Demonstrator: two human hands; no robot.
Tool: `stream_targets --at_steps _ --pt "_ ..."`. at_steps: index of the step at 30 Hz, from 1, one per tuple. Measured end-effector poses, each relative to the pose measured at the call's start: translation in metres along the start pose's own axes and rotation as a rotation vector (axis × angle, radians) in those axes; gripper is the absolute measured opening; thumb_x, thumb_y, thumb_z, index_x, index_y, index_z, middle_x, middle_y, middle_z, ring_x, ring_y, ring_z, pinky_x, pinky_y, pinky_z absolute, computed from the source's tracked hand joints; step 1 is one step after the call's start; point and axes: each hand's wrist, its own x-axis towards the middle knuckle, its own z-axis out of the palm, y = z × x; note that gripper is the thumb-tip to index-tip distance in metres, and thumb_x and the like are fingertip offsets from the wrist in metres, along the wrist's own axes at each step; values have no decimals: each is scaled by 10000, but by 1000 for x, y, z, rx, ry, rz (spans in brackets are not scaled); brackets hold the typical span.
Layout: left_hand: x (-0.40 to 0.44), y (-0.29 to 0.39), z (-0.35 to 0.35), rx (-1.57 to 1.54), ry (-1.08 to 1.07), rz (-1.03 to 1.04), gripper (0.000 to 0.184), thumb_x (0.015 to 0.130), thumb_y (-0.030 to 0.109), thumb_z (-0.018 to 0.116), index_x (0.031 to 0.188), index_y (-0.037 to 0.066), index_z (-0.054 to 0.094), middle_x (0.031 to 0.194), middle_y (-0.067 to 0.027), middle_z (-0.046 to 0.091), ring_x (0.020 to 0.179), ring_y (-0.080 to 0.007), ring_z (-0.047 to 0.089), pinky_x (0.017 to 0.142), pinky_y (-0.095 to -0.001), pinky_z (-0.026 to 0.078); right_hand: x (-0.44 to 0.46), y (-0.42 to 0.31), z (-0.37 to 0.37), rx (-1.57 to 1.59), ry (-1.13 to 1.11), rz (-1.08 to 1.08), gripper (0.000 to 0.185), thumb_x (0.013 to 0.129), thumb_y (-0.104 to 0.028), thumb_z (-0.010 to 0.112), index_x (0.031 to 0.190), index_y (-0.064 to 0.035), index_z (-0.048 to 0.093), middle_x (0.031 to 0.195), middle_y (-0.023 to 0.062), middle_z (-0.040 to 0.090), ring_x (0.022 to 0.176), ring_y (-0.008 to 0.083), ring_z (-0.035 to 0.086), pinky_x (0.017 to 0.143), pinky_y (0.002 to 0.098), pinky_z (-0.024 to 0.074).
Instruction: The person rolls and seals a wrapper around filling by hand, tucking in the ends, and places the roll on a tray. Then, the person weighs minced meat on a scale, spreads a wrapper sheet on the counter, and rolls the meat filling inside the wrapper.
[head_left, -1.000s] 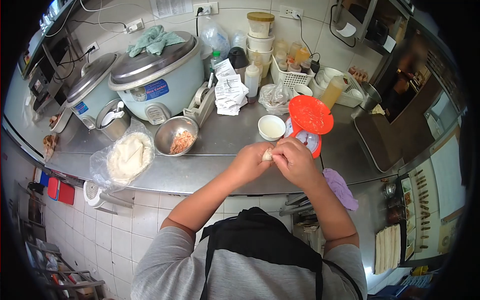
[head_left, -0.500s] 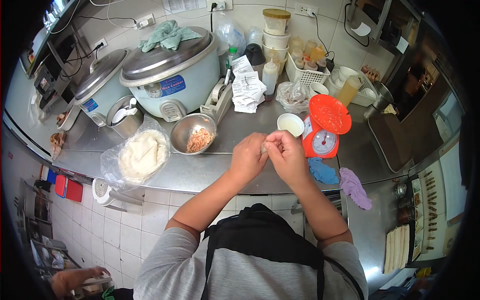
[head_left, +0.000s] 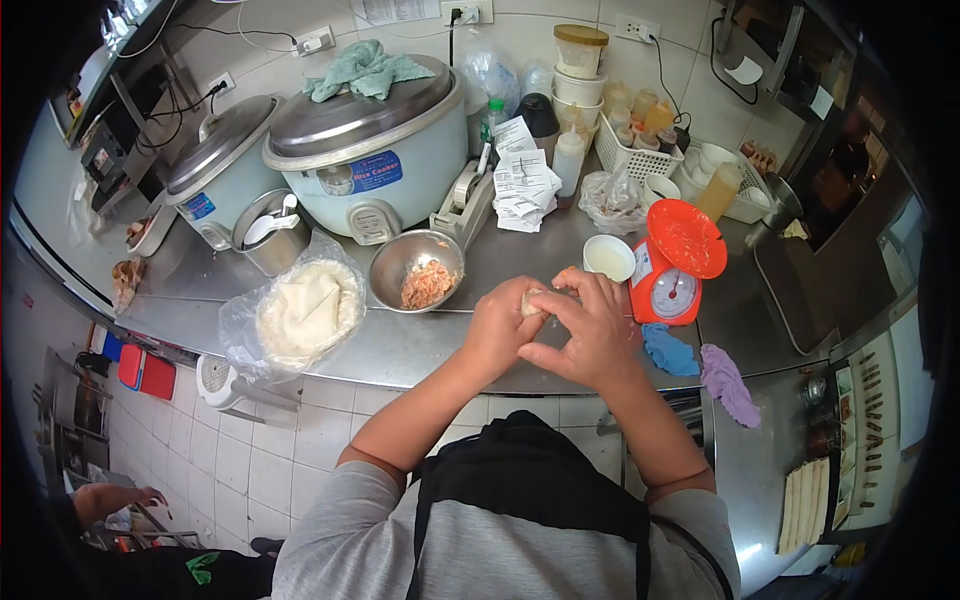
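Observation:
My left hand (head_left: 500, 322) is closed around a small pale dumpling (head_left: 533, 303), with its folded top showing between the fingers. Close against it, my right hand (head_left: 592, 328) has its thumb and fingers spread, and the index finger touches the dumpling. An orange smear shows by the right fingertips. To the left, a steel bowl (head_left: 390, 262) holds orange-pink minced filling (head_left: 428, 284). Beside the bowl, pale dough wrappers (head_left: 305, 312) lie stacked on an opened plastic bag (head_left: 238, 322). A white cup (head_left: 609, 257) of pale liquid stands just beyond my right hand.
An orange kitchen scale (head_left: 668, 282) is at the right, near a blue cloth (head_left: 670, 350) and a purple cloth (head_left: 728, 385). Two rice cookers (head_left: 345, 190) stand behind, beside a tape dispenser (head_left: 463, 205) and receipts (head_left: 524, 185). Another person's arm (head_left: 108, 500) shows at lower left.
My right hand has loosened from a tight pinch and spread its fingers, uncovering the dumpling in my left hand. The view has shifted slightly. The other person's arm has changed position.

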Motion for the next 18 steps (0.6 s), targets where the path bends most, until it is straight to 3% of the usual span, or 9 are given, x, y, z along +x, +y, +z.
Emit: stream_targets --at_steps 1,7,10,11,12,14,16,18 --pt "0 1 -1 11 -1 10 157 734 100 613 862 26 559 797 -157 585 718 -336 576 620 -369 458 0 0 3 11 6 5 466 603 -507 678 907 -161 611 1021 86 466 889 264 455 793 394 327" --pt "-3 1 -6 4 -16 52 146 746 92 615 861 20 562 775 -148 587 706 -319 581 611 -353 457 3 -5 14 55 -37 38 492 590 -505 697 933 -162 616 1090 111 449 961 273 437 832 411 336" --pt "-1 -4 -7 -97 -27 5 130 777 112 616 852 24 557 744 -94 587 665 -206 572 587 -296 446 -1 20 29 591 -95 209 458 635 -480 693 955 -160 628 1175 127 413 1000 256 443 885 394 352" --pt "0 -3 -6 -195 -21 -36 135 792 134 617 845 30 549 723 -59 578 643 -146 547 566 -264 434 -4 33 30 700 -87 105 519 666 -397 711 1082 -117 576 1248 136 365 1005 229 463 911 365 370" --pt "4 -2 -6 -296 -11 -73 145 807 155 619 839 36 542 701 -24 568 621 -87 522 545 -233 422 -9 36 41 873 -53 198 556 670 -369 714 1123 -97 540 1252 132 365 1003 219 468 907 358 374" --pt "9 -9 -10 -447 -11 -124 118 835 162 585 830 59 527 701 2 545 609 -70 502 541 -209 410 -30 37 64 1218 11 394 636 679 -313 719 1205 -58 469 1260 124 364 999 199 477 901 345 383" --pt "14 -12 -13 -622 -8 -156 117 847 171 565 831 64 520 693 -4 533 610 -80 502 555 -219 417 -55 40 79 1005 -334 530 695 676 -277 729 1230 -13 402 1170 110 464 957 181 503 882 340 401" --pt "20 -16 -12 -749 69 -174 180 880 244 520 877 65 506 709 -25 513 625 -106 504 590 -247 435 -72 38 90 886 -533 622 618 678 -266 721 1174 -17 449 1052 97 529 894 174 526 841 321 419"
